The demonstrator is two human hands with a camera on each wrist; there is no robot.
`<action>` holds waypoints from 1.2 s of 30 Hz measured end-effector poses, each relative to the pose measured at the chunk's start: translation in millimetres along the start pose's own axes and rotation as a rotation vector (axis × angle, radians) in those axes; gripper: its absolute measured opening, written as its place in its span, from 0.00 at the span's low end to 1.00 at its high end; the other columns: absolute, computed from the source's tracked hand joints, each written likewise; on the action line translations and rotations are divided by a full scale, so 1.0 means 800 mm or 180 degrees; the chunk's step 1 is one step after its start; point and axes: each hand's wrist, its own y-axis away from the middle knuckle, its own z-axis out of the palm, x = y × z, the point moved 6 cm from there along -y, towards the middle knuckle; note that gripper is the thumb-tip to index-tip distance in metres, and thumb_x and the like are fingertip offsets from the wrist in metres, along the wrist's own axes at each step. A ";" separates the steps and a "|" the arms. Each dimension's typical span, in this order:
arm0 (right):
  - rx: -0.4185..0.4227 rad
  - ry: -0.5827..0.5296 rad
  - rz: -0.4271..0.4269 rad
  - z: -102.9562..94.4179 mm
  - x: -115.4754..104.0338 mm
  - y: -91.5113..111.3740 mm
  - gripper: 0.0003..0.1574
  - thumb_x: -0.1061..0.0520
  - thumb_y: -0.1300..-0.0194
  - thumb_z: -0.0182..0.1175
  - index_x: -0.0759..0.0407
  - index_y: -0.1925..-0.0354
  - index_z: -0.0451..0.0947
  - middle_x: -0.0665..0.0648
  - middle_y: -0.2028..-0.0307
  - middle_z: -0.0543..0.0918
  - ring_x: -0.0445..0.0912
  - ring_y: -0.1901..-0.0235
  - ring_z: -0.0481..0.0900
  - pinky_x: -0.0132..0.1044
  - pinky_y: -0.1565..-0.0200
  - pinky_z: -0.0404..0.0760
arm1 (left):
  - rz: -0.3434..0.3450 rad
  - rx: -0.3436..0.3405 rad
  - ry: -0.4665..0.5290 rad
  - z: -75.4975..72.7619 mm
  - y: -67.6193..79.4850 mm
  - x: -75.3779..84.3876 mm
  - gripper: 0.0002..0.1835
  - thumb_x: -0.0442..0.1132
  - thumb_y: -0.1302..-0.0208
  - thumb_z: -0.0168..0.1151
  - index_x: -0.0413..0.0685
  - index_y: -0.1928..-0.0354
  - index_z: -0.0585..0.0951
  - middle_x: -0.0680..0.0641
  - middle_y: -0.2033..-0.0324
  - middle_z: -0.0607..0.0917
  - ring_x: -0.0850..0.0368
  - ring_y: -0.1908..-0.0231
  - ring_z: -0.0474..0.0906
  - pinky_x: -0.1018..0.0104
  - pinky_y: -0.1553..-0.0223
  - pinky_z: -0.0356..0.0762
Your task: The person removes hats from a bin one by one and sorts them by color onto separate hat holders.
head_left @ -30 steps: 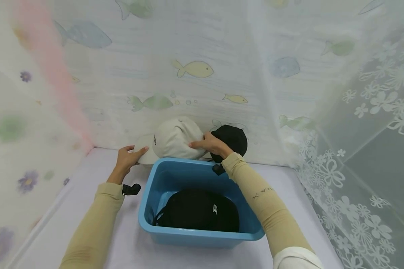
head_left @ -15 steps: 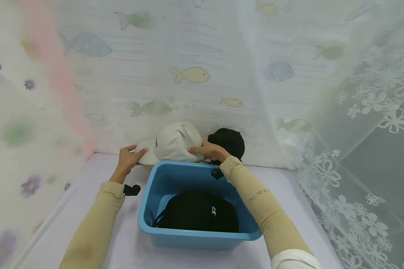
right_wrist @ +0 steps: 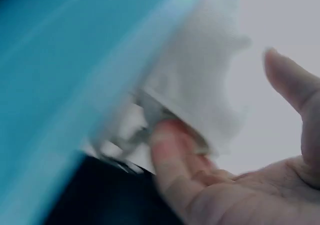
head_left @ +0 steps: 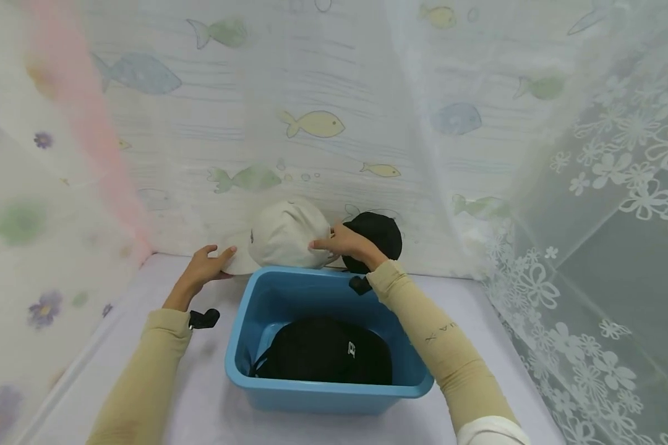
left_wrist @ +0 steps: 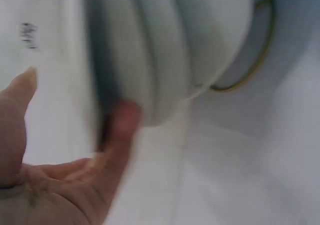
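A cream cap [head_left: 289, 235] with small dark lettering lies behind the blue bin [head_left: 334, 390], its brim [head_left: 239, 253] toward the left. My left hand [head_left: 200, 271] is at that brim. In the left wrist view one finger touches a brim edge, with the thumb spread away; several pale curved layers [left_wrist: 160, 45] show beside it. My right hand [head_left: 353, 241] is at the cap's back. In the right wrist view its bent fingertips touch under the back edge, and the thumb stands apart. A black cap [head_left: 381, 238] sits just behind the right hand. Both wrist views are blurred.
Inside the bin lies a black cap or bag [head_left: 323, 352] with a white logo. The bin stands on a white cloth surface [head_left: 200, 383]. A fish-print curtain [head_left: 312, 148] hangs close behind the caps; a sheer flowered curtain [head_left: 601, 296] is at the right.
My left hand has moved slightly left along the brim and its thumb has shifted. The cream cap has moved a little left. The right hand stays at the cap's back; the view has shifted slightly.
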 end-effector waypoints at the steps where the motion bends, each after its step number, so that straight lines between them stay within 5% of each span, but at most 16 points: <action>1: -0.0006 0.0131 0.0015 -0.003 -0.003 0.006 0.41 0.44 0.26 0.60 0.73 0.32 0.63 0.66 0.44 0.75 0.56 0.46 0.76 0.52 0.40 0.77 | -0.0019 -0.0073 -0.0061 -0.002 0.003 0.004 0.53 0.60 0.24 0.50 0.26 0.23 0.36 0.17 0.31 0.61 0.38 0.46 0.83 0.53 0.44 0.83; 4: -0.0057 0.0452 0.0020 -0.012 -0.016 0.028 0.57 0.41 0.26 0.59 0.67 0.20 0.40 0.70 0.26 0.60 0.61 0.29 0.65 0.54 0.31 0.70 | -0.0004 -0.0221 -0.0392 -0.009 0.018 0.017 0.55 0.63 0.24 0.49 0.27 0.23 0.32 0.19 0.29 0.57 0.28 0.34 0.69 0.43 0.37 0.75; 7: -0.0074 0.0593 -0.0109 -0.018 -0.031 0.049 0.59 0.39 0.25 0.57 0.62 0.19 0.35 0.68 0.23 0.57 0.61 0.26 0.61 0.56 0.28 0.66 | 0.0177 -0.0283 -0.0842 -0.016 0.036 0.035 0.56 0.64 0.25 0.50 0.31 0.22 0.31 0.21 0.27 0.55 0.25 0.29 0.60 0.34 0.33 0.66; 16: 0.0101 0.0758 -0.0844 -0.003 -0.063 0.113 0.50 0.41 0.23 0.55 0.58 0.19 0.43 0.63 0.22 0.57 0.56 0.24 0.60 0.54 0.27 0.63 | 0.1267 -0.0115 -0.1517 -0.005 0.099 0.086 0.41 0.55 0.23 0.54 0.46 0.18 0.50 0.33 0.24 0.59 0.27 0.27 0.56 0.26 0.33 0.59; 23: -0.0529 0.0973 -0.1046 0.053 -0.042 0.130 0.46 0.44 0.22 0.55 0.61 0.20 0.49 0.60 0.21 0.56 0.54 0.22 0.55 0.53 0.24 0.59 | 0.1747 -0.0329 -0.1434 0.030 0.154 0.110 0.32 0.49 0.20 0.51 0.53 0.20 0.58 0.38 0.22 0.58 0.32 0.23 0.49 0.25 0.32 0.53; 33: -0.1355 0.1278 -0.0955 0.127 0.009 0.109 0.49 0.42 0.25 0.58 0.61 0.20 0.51 0.61 0.20 0.51 0.56 0.19 0.42 0.53 0.22 0.49 | 0.1712 -0.0442 -0.1803 0.087 0.201 0.064 0.31 0.52 0.19 0.46 0.56 0.20 0.58 0.51 0.21 0.57 0.44 0.20 0.44 0.28 0.28 0.50; 36: -0.1524 0.1359 -0.0887 0.144 0.021 0.105 0.51 0.40 0.26 0.59 0.62 0.20 0.49 0.61 0.19 0.49 0.55 0.19 0.42 0.51 0.21 0.49 | 0.1837 -0.0304 -0.1845 0.091 0.210 0.055 0.30 0.50 0.19 0.47 0.54 0.20 0.59 0.53 0.21 0.58 0.49 0.20 0.45 0.45 0.21 0.43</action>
